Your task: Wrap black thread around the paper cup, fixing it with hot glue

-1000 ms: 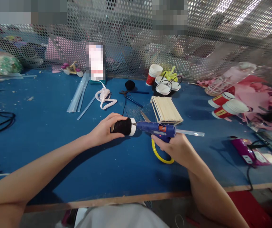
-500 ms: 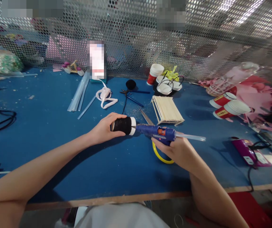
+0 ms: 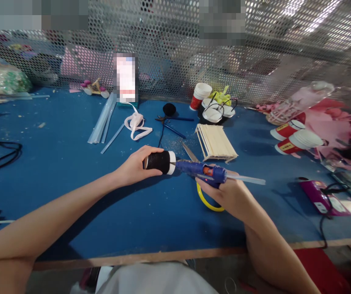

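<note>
My left hand [image 3: 137, 166] is closed around a paper cup [image 3: 160, 162] lying on its side, wound with black yarn except for a white band at its right end. In my right hand [image 3: 229, 192] is a blue glue gun [image 3: 204, 170], a clear glue stick [image 3: 250, 179] poking out of its back. The nozzle meets the cup at the white band; whether it touches I cannot tell. Partly hidden under the gun lie scissors with a yellow handle [image 3: 207, 201]. A black yarn strand runs from the cup up to a black yarn ball [image 3: 169, 109].
Beyond my hands are a small wooden-stick rack [image 3: 216, 142], pliers [image 3: 177, 130], white ribbon [image 3: 135, 122] and loose glue sticks [image 3: 102, 120]. Paper cups [image 3: 299, 141] and a purple power strip [image 3: 322, 197] lie right. A perforated metal screen [image 3: 169, 53] closes the back.
Both hands, the cup and the glue gun hold almost the same position. Only a very slight shift of the whole view shows.
</note>
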The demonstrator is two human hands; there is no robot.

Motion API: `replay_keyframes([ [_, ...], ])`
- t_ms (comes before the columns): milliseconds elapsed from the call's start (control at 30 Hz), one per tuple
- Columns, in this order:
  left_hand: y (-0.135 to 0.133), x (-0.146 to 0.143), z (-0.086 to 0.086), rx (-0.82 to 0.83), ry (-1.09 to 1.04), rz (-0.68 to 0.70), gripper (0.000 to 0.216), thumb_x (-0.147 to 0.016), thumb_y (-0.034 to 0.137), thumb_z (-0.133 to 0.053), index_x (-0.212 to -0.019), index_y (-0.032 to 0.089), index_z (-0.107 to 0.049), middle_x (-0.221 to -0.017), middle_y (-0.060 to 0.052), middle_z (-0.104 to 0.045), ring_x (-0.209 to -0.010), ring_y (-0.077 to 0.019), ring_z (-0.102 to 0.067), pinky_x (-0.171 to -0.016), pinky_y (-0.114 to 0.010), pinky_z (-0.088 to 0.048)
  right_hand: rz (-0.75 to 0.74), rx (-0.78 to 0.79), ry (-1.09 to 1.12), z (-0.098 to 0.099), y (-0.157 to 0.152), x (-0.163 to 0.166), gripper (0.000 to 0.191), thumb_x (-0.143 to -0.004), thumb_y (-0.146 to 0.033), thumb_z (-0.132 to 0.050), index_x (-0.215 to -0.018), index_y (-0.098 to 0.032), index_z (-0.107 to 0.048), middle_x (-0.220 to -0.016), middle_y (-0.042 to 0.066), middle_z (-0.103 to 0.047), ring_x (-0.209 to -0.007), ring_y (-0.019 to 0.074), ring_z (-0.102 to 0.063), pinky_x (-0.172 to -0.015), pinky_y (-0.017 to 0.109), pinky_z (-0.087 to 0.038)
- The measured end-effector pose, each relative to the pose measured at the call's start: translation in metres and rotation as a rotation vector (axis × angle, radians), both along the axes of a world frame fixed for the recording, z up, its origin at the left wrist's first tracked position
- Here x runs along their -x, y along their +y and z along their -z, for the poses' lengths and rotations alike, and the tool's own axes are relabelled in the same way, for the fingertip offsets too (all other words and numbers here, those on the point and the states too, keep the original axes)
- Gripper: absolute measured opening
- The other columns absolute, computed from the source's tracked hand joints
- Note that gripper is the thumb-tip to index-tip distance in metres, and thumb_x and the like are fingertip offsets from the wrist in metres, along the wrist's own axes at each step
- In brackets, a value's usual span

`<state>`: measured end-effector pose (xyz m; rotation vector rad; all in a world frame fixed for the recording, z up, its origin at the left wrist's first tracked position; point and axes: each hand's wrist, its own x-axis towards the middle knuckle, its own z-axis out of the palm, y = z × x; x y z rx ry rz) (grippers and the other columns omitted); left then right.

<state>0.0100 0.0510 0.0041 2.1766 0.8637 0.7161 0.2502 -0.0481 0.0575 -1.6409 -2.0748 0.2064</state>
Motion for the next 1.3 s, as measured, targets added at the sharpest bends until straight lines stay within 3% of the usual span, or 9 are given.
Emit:
replay_keyframes([
  [433,-0.0008,0.0,0.0007,0.009,-0.002,-0.011,0.054,-0.07,0.033,-0.068,-0.119,0.022,-0.046,-0.117,-0.007,-0.052,-0.106,-0.0214,-0.052,-0.093,-0.037,-0.043,-0.067,-0.014,0.005,-0.005,-0.0001,0.0013,0.024,-0.08,-0.031,-0.044,-0.075,-0.019,-0.065,-0.069,0.008,-0.066,-0.064,0.0199,-0.064,-0.059,0.03,-0.052],
  [633,-0.001,-0.0003,0.0003,-0.001,-0.016,-0.001,0.054,-0.07,0.032,-0.068,-0.119,0.023,-0.046,-0.117,-0.006,-0.052,-0.108,-0.0216,-0.051,-0.093,-0.037,-0.042,-0.027,-0.064,-0.053,0.0006,-0.0004,-0.0012,0.022,-0.078,-0.031,-0.047,-0.073,-0.02,-0.065,-0.059,0.007,-0.062,-0.07,0.023,-0.064,-0.064,0.034,-0.052],
  [833,-0.002,-0.0004,-0.001,0.001,0.002,-0.017,0.054,-0.07,0.032,-0.068,-0.119,0.023,-0.047,-0.115,-0.006,-0.052,-0.105,-0.0214,-0.053,-0.092,-0.038,-0.043,-0.066,0.001,-0.004,-0.0039,-0.0015,-0.0008,0.024,-0.079,-0.03,-0.045,-0.075,-0.019,-0.065,-0.062,0.006,-0.062,-0.061,0.0195,-0.062,-0.057,0.03,-0.05],
  [1300,-0.0048,-0.0005,-0.0004,-0.2,0.018,0.104,0.052,-0.073,0.022,-0.066,-0.12,0.021,-0.044,-0.121,-0.011,-0.045,-0.117,-0.0234,-0.043,-0.098,-0.041,-0.039,-0.013,-0.137,-0.115,-0.0003,0.0006,-0.0042,0.028,-0.083,-0.031,-0.042,-0.074,-0.016,-0.065,-0.055,0.006,-0.057,-0.053,0.0171,-0.056,-0.053,0.029,-0.047],
])
